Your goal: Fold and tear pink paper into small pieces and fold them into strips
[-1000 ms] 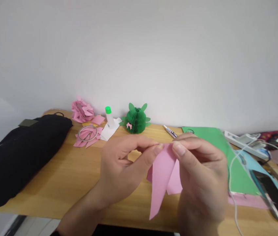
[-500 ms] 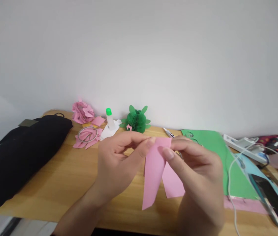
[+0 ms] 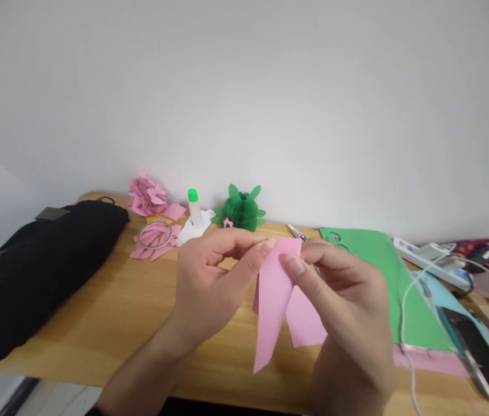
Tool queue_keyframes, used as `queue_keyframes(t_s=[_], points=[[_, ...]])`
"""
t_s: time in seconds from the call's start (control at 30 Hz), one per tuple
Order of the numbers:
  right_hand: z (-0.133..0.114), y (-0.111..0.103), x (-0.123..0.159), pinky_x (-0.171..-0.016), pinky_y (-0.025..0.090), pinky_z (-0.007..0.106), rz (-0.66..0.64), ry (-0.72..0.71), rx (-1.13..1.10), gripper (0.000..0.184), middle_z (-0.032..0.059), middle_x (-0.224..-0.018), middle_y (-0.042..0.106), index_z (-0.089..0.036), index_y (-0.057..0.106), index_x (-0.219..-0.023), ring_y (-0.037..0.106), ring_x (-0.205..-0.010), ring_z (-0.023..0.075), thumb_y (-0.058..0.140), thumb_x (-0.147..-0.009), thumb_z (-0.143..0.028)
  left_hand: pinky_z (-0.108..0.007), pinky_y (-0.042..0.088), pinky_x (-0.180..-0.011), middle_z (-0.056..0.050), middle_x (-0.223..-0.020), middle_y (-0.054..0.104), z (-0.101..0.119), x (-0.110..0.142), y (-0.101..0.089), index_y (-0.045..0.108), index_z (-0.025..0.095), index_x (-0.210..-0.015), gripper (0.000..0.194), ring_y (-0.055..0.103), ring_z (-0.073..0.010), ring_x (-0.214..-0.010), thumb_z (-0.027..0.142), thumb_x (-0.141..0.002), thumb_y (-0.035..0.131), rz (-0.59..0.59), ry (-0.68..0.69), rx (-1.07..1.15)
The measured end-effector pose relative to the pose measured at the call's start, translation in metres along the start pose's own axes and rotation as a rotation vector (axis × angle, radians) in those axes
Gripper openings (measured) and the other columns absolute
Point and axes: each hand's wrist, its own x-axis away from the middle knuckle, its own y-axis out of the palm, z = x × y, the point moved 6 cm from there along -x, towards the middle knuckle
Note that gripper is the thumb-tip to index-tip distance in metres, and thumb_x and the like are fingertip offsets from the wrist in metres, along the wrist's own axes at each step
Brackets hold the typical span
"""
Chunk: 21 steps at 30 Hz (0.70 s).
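Note:
A folded strip of pink paper [image 3: 273, 312] hangs above the wooden table, its lower end narrowing to a point. My left hand [image 3: 216, 289] pinches its top left edge between thumb and fingers. At the top right, my right hand [image 3: 348, 300] holds the same paper, thumb pressed on the front and fingers behind. Another pink paper piece [image 3: 306, 320] shows behind and below, partly covered by my right hand; I cannot tell whether it is joined to the strip.
Along the wall stand a pink paper flower [image 3: 146, 196], a glue stick [image 3: 194, 208] and a green paper figure [image 3: 243, 211]. A black bag [image 3: 45, 277] lies left. At right are green sheets [image 3: 383, 277], a power strip [image 3: 432, 261], a white cable and a phone [image 3: 482, 352].
The pink paper has turned slightly, so its lower tip looks narrower and more of a layer behind shows. Both hands keep their hold, with the left shifted a little right.

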Motion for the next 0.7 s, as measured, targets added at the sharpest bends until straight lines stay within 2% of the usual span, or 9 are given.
queue_keyframes(t_s=[0.17,0.3,0.5,0.7], points=[[-0.001,0.005,0.000,-0.057,0.045,0.026,-0.017,-0.003,-0.038,0.006,-0.0005,-0.069,0.066,-0.023,0.071,-0.081,0.058,-0.062,0.0120,0.065,-0.083,-0.023,-0.021,0.049,-0.051,0.004,-0.062,0.067,0.003,-0.001,0.003,0.068,0.022,-0.070,0.015,0.059,-0.0091,-0.054,0.014,-0.081,0.062,-0.023,0.014,0.002],[0.003,0.008,0.000,-0.053,0.041,0.026,-0.025,0.044,-0.082,0.010,0.0001,-0.065,0.065,-0.021,0.071,-0.077,0.056,-0.057,0.0114,0.065,-0.084,-0.025,-0.019,0.046,-0.049,0.004,-0.058,0.063,0.002,-0.001,0.005,0.065,0.019,-0.065,0.016,0.055,-0.0079,-0.052,0.014,-0.080,0.062,-0.026,-0.010,0.011],[0.008,0.010,0.000,-0.055,0.042,0.026,-0.058,0.071,-0.136,0.009,0.0005,-0.068,0.064,-0.021,0.070,-0.076,0.057,-0.061,0.0121,0.066,-0.083,-0.024,-0.015,0.029,-0.035,0.008,-0.043,0.046,-0.005,-0.002,0.007,0.061,0.017,-0.060,0.019,0.037,-0.0028,-0.037,0.014,-0.078,0.061,-0.078,-0.170,0.172],[0.006,0.010,0.002,-0.055,0.040,0.026,-0.020,0.037,-0.147,0.009,-0.0002,-0.070,0.060,-0.021,0.066,-0.074,0.054,-0.062,0.0111,0.065,-0.083,-0.021,-0.013,0.026,-0.033,0.009,-0.041,0.044,-0.008,-0.003,0.011,0.060,0.017,-0.057,0.021,0.035,-0.0017,-0.036,0.015,-0.078,0.062,-0.140,-0.256,0.296]])
